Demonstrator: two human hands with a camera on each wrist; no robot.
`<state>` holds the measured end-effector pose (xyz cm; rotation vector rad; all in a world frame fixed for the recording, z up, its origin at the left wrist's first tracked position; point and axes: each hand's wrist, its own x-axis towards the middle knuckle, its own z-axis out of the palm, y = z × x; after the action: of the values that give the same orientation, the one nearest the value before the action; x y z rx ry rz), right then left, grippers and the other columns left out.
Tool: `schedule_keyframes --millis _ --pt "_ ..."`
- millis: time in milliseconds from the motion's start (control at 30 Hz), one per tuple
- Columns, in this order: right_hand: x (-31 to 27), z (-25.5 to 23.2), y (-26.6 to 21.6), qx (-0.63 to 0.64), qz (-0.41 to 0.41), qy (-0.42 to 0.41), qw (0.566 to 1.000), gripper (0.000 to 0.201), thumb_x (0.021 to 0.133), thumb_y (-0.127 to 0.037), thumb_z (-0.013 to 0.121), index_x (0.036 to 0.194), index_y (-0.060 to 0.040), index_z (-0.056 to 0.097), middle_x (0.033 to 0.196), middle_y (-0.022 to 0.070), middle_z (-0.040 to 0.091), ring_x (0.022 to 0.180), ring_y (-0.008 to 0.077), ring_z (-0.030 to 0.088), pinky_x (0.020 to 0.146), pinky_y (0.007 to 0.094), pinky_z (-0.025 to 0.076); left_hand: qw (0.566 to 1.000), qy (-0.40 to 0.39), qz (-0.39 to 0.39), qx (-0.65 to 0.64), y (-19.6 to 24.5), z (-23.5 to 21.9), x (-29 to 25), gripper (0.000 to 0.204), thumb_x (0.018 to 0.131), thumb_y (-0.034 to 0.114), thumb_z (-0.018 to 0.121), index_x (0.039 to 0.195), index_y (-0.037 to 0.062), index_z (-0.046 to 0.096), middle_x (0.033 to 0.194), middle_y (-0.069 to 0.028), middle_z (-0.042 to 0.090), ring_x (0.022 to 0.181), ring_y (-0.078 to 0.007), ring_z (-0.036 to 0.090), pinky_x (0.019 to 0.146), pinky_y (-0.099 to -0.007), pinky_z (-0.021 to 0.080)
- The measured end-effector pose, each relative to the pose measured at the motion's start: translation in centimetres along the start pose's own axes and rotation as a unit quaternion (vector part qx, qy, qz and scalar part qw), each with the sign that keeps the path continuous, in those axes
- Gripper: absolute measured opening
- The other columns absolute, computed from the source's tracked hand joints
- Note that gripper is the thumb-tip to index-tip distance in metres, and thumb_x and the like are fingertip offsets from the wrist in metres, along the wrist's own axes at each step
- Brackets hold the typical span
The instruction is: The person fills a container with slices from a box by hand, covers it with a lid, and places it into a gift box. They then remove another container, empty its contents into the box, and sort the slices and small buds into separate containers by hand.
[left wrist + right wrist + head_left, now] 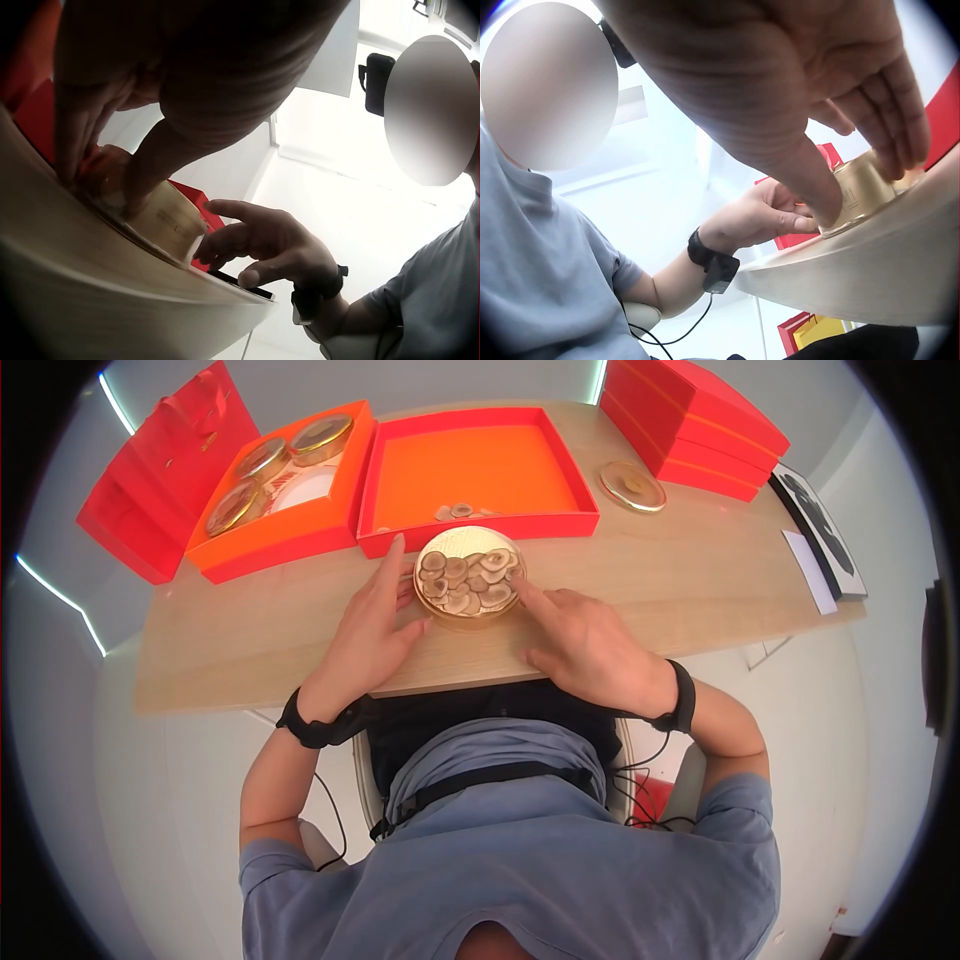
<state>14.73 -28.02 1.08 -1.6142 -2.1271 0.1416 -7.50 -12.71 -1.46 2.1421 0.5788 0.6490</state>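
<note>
A round gold tin (470, 540) stands near the table's front edge. Thin, roundish brown slices (470, 582) with pale rims lie in its top, leaving gold showing at the back. At the tin's left side is my left hand (372, 625), index finger straight and pointing away from me, thumb tip right at the lower rim. My right hand (590, 640) reaches in from the right, its extended index fingertip at the slices by the right rim. Its thumb stays apart from the tin in the head view. The right wrist view shows the tin's plain gold side wall (864, 187).
Behind the tin lies a shallow red box lid (480, 460) with a few loose slices (460, 512) inside. To its left, an orange-and-red box (285, 552) holds several gold-rimmed tins beside a red bag (165, 490). Stacked red boxes (690, 430) and a clear gold-rimmed lid (632, 487) stand back right.
</note>
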Motion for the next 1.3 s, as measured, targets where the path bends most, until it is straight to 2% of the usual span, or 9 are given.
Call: schedule_keyframes --millis 200,300,400,600,700,833,967,1133,1300 --pt "0.5 -0.6 0.1 0.010 0.124 -0.050 0.991 0.070 0.077 -0.010 0.071 0.137 0.0040 0.037 0.105 0.0279 0.061 0.097 0.0432 0.060 0.083 0.0458 0.049 1.000 -0.003 -0.027 0.009 -0.1 -0.2 0.1 0.102 0.075 -0.007 0.072 0.153 0.0051 0.007 0.143 -0.0207 0.042 0.131 -0.0316 0.046 0.111 -0.0414 0.038" --pt "1.0 0.1 1.7 -0.031 0.023 0.098 0.994 0.071 0.077 -0.009 0.070 0.138 0.0038 0.035 0.112 0.0286 0.060 0.101 0.0442 0.059 0.086 0.0460 0.049 0.999 -0.008 -0.039 0.027 0.5 -0.1 0.3 0.107 0.073 -0.002 0.076 0.153 0.0040 0.006 0.143 -0.0214 0.041 0.132 -0.0317 0.045 0.112 -0.0415 0.038" --pt "1.5 -0.1 2.0 0.046 0.070 0.009 0.996 0.073 0.077 -0.009 0.070 0.139 0.0038 0.033 0.116 0.0288 0.059 0.104 0.0449 0.058 0.089 0.0460 0.048 0.999 -0.019 -0.019 0.026 0.7 -0.1 0.6 0.105 0.073 0.008 0.077 0.149 -0.0068 0.006 0.143 -0.0263 0.041 0.130 -0.0362 0.046 0.109 -0.0394 0.039" --pt "0.8 0.2 0.9 0.007 0.040 0.032 0.999 0.069 0.077 -0.009 0.066 0.136 0.0074 0.034 0.084 0.0259 0.061 0.083 0.0434 0.060 0.075 0.0488 0.049 0.995 -0.044 -0.015 0.086 0.1 -0.3 1.3 0.112 0.069 0.013 0.080 0.150 -0.0056 0.005 0.141 -0.0280 0.043 0.131 -0.0366 0.045 0.108 -0.0407 0.037" --pt "1.2 -0.3 1.4 -0.011 0.029 0.091 0.995 0.053 0.077 -0.009 0.065 0.126 0.0043 0.049 0.079 0.0222 0.063 0.078 0.0404 0.062 0.072 0.0476 0.050 0.992 -0.073 -0.032 0.097 0.8 -1.6 1.1 0.106 0.071 0.001 0.078 0.153 0.0048 0.012 0.145 -0.0198 0.043 0.131 -0.0311 0.047 0.110 -0.0381 0.037" --pt "6.1 -2.9 3.8 -0.044 0.011 0.150 0.988 0.016 0.079 -0.007 0.062 0.092 -0.0013 0.069 0.074 0.0174 0.066 0.072 0.0357 0.064 0.065 0.0441 0.050 0.981 -0.071 0.008 0.178 2.7 -5.1 2.7 0.069 0.081 0.007 0.069 0.143 0.0059 0.039 0.136 -0.0154 0.054 0.124 -0.0308 0.052 0.103 -0.0360 0.043" --pt "14.0 -1.7 7.7 0.042 0.024 -0.021 0.999 0.024 0.086 -0.008 0.056 0.105 -0.0014 0.068 0.094 0.0168 0.068 0.086 0.0278 0.065 0.076 0.0366 0.050 0.964 -0.082 -0.013 0.252 1.4 -5.1 10.7 0.035 0.091 0.015 0.057 0.123 0.0017 0.060 0.124 -0.0161 0.061 0.114 -0.0295 0.057 0.096 -0.0364 0.046" --pt "18.0 0.7 11.4 0.176 0.072 -0.186 0.964 0.029 0.092 -0.007 0.050 0.117 0.0005 0.065 0.111 0.0093 0.066 0.103 0.0174 0.062 0.090 0.0303 0.048 0.938 -0.194 -0.112 0.263 -1.2 -3.8 15.7 0.033 0.092 0.018 0.057 0.121 0.0025 0.062 0.119 -0.0152 0.063 0.111 -0.0285 0.059 0.094 -0.0377 0.046" --pt "15.9 -1.0 11.0 0.202 0.106 -0.157 0.961 0.029 0.096 -0.012 0.050 0.118 0.0003 0.064 0.106 0.0078 0.066 0.098 0.0156 0.061 0.088 0.0295 0.048 0.946 -0.210 -0.086 0.232 -2.2 -3.7 15.7 0.031 0.095 0.022 0.053 0.120 0.0048 0.062 0.117 -0.0145 0.064 0.110 -0.0278 0.059 0.093 -0.0372 0.046"
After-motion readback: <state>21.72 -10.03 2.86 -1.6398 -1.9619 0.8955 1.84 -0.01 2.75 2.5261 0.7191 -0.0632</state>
